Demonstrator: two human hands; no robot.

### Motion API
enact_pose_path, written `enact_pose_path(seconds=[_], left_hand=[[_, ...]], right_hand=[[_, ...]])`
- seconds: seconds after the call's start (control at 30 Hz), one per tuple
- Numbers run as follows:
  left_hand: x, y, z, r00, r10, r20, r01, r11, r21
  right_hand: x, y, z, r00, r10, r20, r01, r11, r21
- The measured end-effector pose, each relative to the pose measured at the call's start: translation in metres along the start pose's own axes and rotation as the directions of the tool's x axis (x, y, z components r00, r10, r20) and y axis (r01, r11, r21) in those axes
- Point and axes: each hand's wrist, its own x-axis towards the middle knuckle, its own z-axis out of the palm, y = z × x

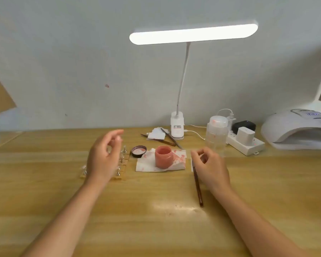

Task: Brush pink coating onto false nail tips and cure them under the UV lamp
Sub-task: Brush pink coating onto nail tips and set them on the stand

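An open jar of pink coating [163, 157] stands on a stained white tissue [176, 165] at the table's middle. Its dark lid [138, 151] lies just to the left. Several false nail tips on small metal stands sit on a clear holder [122, 165], partly hidden by my left hand [102, 158], which hovers over them with loosely curled fingers and holds nothing. A dark brown brush [198, 188] lies on the table with its tip on a white strip. My right hand [210, 168] is beside the brush, fingers loosely curled; no grip on it shows. The white UV lamp [296, 130] stands at the far right.
A lit desk lamp [193, 34] rises from a base [177, 127] at the back. Tweezers and white pads [158, 135] lie next to it. A clear bottle [217, 132], a white power strip [246, 143] with plugs, and cables fill the back right. The wall is close behind.
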Motion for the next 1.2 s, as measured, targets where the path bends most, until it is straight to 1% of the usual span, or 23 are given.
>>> enact_pose_path(seconds=[0.07, 0.1, 0.17, 0.23, 0.27, 0.3, 0.37, 0.47, 0.5, 0.53, 0.57, 0.6, 0.63, 0.67, 0.7, 0.73, 0.77, 0.8, 0.9, 0.93, 1.03, 1.13, 1.2], left_hand=[[0.003, -0.017, -0.018, 0.999, 0.032, -0.027, -0.029, 0.993, 0.118], [0.003, -0.030, -0.027, 0.999, 0.038, -0.024, -0.033, 0.986, 0.162], [-0.002, -0.053, -0.044, 1.000, 0.014, -0.026, -0.009, 0.980, 0.199], [-0.007, -0.066, -0.055, 0.998, -0.056, -0.033, 0.062, 0.975, 0.215], [-0.007, -0.071, -0.058, 0.994, -0.099, -0.041, 0.106, 0.970, 0.219], [-0.007, -0.077, -0.060, 0.987, -0.153, -0.052, 0.160, 0.969, 0.190], [-0.006, -0.083, -0.062, 0.962, -0.267, -0.056, 0.272, 0.955, 0.114], [-0.005, -0.090, -0.059, 0.919, -0.394, 0.017, 0.394, 0.919, 0.018], [-0.005, -0.092, -0.059, 0.906, -0.420, 0.057, 0.419, 0.908, 0.022], [-0.005, -0.093, -0.059, 0.897, -0.433, 0.090, 0.431, 0.902, 0.039], [-0.005, -0.094, -0.061, 0.891, -0.438, 0.115, 0.435, 0.899, 0.051], [-0.004, -0.095, -0.063, 0.888, -0.439, 0.135, 0.436, 0.898, 0.056], [-0.003, -0.095, -0.066, 0.884, -0.440, 0.157, 0.437, 0.898, 0.057], [-0.002, -0.096, -0.069, 0.878, -0.441, 0.184, 0.439, 0.897, 0.054], [-0.002, -0.096, -0.073, 0.869, -0.442, 0.221, 0.443, 0.895, 0.048], [-0.003, -0.097, -0.076, 0.859, -0.440, 0.261, 0.445, 0.895, 0.042], [-0.003, -0.097, -0.079, 0.849, -0.435, 0.300, 0.446, 0.894, 0.036], [-0.004, -0.097, -0.081, 0.840, -0.430, 0.330, 0.446, 0.894, 0.031], [-0.003, -0.096, -0.088, 0.818, -0.427, 0.385, 0.448, 0.893, 0.038], [-0.003, -0.096, -0.089, 0.811, -0.430, 0.395, 0.451, 0.892, 0.045], [-0.003, -0.094, -0.091, 0.811, -0.438, 0.389, 0.439, 0.894, 0.091], [-0.005, -0.089, -0.089, 0.814, -0.431, 0.389, 0.418, 0.900, 0.124], [-0.007, -0.088, -0.089, 0.811, -0.422, 0.404, 0.405, 0.905, 0.133]], right_hand=[[0.000, 0.000, 0.001, 0.997, -0.053, -0.051, 0.045, 0.987, -0.156], [0.000, 0.002, 0.002, 0.996, -0.077, -0.048, 0.064, 0.970, -0.234], [-0.002, 0.003, 0.001, 0.994, -0.111, -0.006, 0.103, 0.938, -0.330], [-0.001, 0.002, 0.001, 0.995, -0.083, 0.060, 0.101, 0.885, -0.454], [0.000, 0.001, 0.001, 0.992, -0.065, 0.112, 0.115, 0.836, -0.536], [0.001, 0.000, 0.002, 0.988, -0.051, 0.149, 0.130, 0.799, -0.587], [0.000, -0.005, 0.002, 0.975, -0.050, 0.215, 0.179, 0.751, -0.635], [0.000, -0.009, -0.001, 0.953, -0.057, 0.298, 0.239, 0.744, -0.624], [0.000, -0.010, -0.002, 0.950, -0.062, 0.306, 0.240, 0.771, -0.590], [0.000, -0.011, -0.004, 0.954, -0.068, 0.291, 0.216, 0.829, -0.516], [0.000, -0.012, -0.005, 0.966, -0.087, 0.245, 0.178, 0.908, -0.379], [0.001, -0.014, -0.006, 0.981, -0.085, 0.175, 0.119, 0.974, -0.194], [0.003, -0.016, -0.007, 0.993, -0.045, 0.106, 0.041, 0.999, 0.034], [0.004, -0.019, -0.008, 0.997, 0.021, 0.075, -0.041, 0.961, 0.275], [0.005, -0.023, -0.008, 0.993, 0.086, 0.077, -0.113, 0.867, 0.485], [0.005, -0.027, -0.007, 0.987, 0.126, 0.095, -0.158, 0.760, 0.631], [0.004, -0.030, -0.005, 0.985, 0.136, 0.103, -0.169, 0.693, 0.700], [0.001, -0.032, -0.002, 0.988, 0.122, 0.094, -0.153, 0.693, 0.705], [-0.009, -0.031, 0.009, 1.000, 0.000, -0.019, 0.010, 0.841, 0.540], [-0.012, -0.031, 0.011, 0.998, -0.038, -0.050, 0.058, 0.864, 0.500], [-0.019, -0.032, 0.017, 0.986, -0.131, -0.102, 0.163, 0.883, 0.439], [-0.023, -0.032, 0.022, 0.975, -0.205, -0.087, 0.223, 0.893, 0.391], [-0.023, -0.028, 0.023, 0.974, -0.215, -0.069, 0.224, 0.884, 0.409]])
